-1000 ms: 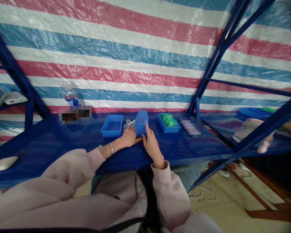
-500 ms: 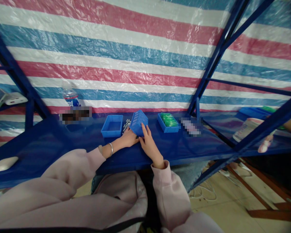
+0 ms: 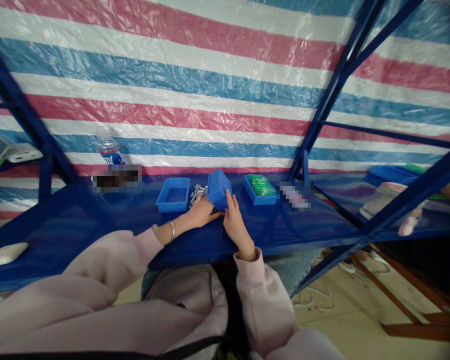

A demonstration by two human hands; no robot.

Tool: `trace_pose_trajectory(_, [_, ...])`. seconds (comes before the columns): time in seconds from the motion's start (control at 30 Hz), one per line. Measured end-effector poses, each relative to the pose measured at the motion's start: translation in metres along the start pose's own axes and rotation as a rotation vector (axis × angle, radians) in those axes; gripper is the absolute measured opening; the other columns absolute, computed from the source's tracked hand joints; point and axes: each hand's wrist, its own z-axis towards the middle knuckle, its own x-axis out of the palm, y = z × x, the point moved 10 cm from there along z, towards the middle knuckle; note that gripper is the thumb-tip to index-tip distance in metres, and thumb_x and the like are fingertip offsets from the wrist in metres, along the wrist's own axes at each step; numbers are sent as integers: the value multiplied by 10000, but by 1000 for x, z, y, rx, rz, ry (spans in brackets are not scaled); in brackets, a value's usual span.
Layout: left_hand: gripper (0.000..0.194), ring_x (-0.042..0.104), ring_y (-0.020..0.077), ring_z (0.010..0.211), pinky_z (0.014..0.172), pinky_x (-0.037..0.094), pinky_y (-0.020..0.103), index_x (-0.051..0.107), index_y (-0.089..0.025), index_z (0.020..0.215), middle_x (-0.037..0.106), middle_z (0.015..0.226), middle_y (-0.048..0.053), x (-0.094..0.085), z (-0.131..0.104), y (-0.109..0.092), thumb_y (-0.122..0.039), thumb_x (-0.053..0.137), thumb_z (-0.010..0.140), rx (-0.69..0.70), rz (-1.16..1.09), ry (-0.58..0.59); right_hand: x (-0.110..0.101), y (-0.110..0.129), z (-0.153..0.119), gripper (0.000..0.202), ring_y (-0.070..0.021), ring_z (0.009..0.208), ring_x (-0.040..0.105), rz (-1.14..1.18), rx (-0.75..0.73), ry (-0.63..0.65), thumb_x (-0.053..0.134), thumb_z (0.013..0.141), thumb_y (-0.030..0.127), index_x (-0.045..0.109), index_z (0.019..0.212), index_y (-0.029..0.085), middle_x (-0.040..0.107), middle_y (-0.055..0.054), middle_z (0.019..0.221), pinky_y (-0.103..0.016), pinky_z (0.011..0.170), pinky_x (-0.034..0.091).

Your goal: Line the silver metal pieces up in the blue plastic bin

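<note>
A blue plastic bin point(image 3: 219, 189) is tipped on its side above the table, its ribbed underside facing up. My right hand point(image 3: 235, 220) grips its near right edge, fingers lying along the outside. Beside the bin's lower left edge is my left hand point(image 3: 201, 212), thumb stretched out to the right and fingers partly hidden by the bin. Small metal cylindrical parts point(image 3: 198, 192) lie in a loose pile on the table, just past the left fingers. The inside of the tipped bin is out of sight.
Left of the pile stands a blue bin point(image 3: 173, 195); to the right, another holds green plastic-wrapped items point(image 3: 261, 186). A bottle point(image 3: 111, 150) stands at the back left and a white object point(image 3: 6, 254) lies front left. Blue frame posts point(image 3: 322, 105) rise from the table point(image 3: 108, 220).
The tipped bin and my right hand have shifted slightly right, uncovering more of the metal parts. My left hand has moved a little right, its thumb further out.
</note>
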Motion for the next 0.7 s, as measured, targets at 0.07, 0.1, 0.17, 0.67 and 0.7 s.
trace_pose_trajectory(0.07, [594,412,293,1320,1103,253,478,362,-181,1413,441,1438,151,-1,1,-3,-422,515,893,29,-16,-7,-5,2,1,655,-211,1455,147,-1,-5,-36,289,864,54,224,1503,185,249,-101,1550,-488,1137,271])
trace_pose_trajectory(0.1, [572,409,288,1324,1106,257,471,375,-181,1405,448,1434,147,-3,2,-4,-413,507,899,36,-23,-19,-8,4,2,621,-209,1451,165,-1,-6,-58,284,878,69,260,1490,173,270,-111,1539,-476,1137,276])
trace_pose_trajectory(0.17, [558,362,285,1358,1118,248,468,383,-180,1399,425,1453,139,-6,1,-5,-418,495,906,47,-32,-47,-14,7,3,561,-205,1440,207,-4,-7,-107,286,900,97,344,1452,176,311,-117,1516,-462,1133,289])
trace_pose_trajectory(0.67, [467,423,277,1313,1106,299,481,448,-189,1340,488,1404,118,-15,-1,-16,-431,417,942,90,-120,-84,-35,20,3,375,-228,1308,434,-21,-47,-254,374,909,158,566,1231,186,485,-147,1345,-444,1065,385])
trace_pose_trajectory(0.7, [455,432,275,1305,1103,305,479,458,-185,1329,496,1395,120,-16,-1,-17,-422,417,943,89,-130,-90,-35,22,2,366,-226,1300,443,-18,-56,-260,373,912,162,571,1219,177,479,-154,1347,-433,1058,394])
